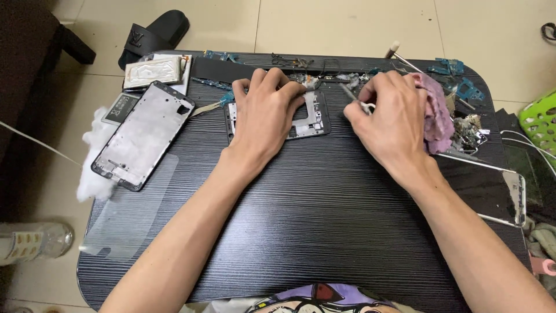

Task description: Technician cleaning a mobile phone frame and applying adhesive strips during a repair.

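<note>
My left hand (263, 113) lies flat on a dark phone frame (315, 119) near the far middle of the black table (313, 214), pressing it down. My right hand (391, 122) is closed around a thin metal tool (352, 96), whose tip points toward the frame's right edge. A purple cloth (437, 113) bunches against the back of my right hand.
A silver phone mid-frame (145, 133) lies at the left on white wadding (92, 168), with a clear screen film (130, 208) below it and a battery (153, 71) behind. Small circuit parts (463, 87) are scattered along the far edge. A glass panel (492, 185) lies at the right.
</note>
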